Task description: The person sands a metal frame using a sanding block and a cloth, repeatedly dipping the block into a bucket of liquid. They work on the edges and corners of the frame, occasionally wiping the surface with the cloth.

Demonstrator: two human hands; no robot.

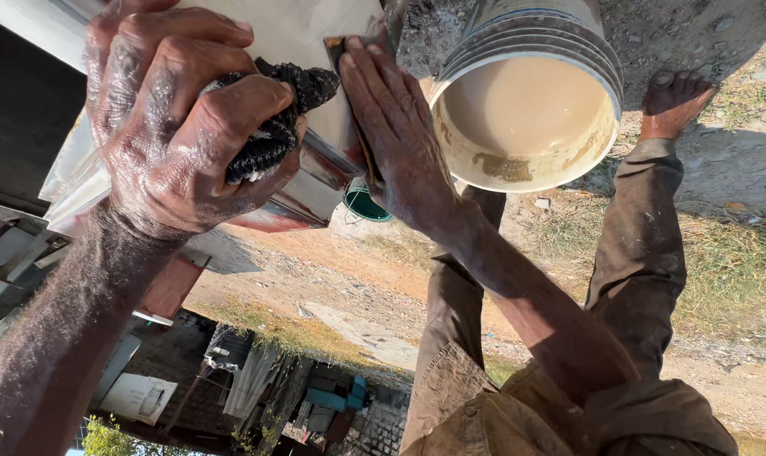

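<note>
here a dark wet rag (pixel 269 127) is clenched in the left hand (pixel 176 127) against the metal panel (pixel 307 101) while the right hand (pixel 395 135) is pressed flat, so wiping seems underway, and re-wetting from the bucket (pixel 526 110) probably follows.

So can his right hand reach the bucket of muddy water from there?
Probably yes. The right hand lies flat on the metal panel right beside the bucket, with nothing between them. It would have to let go of the panel first.

I am working outdoors in a rough yard: I am standing barefoot (pixel 671 103) on sunlit dirt (pixel 737 51) and dry grass (pixel 729 270), with a bucket (pixel 526 110) of murky liquid beside scrap sheds (pixel 256 371).
</note>
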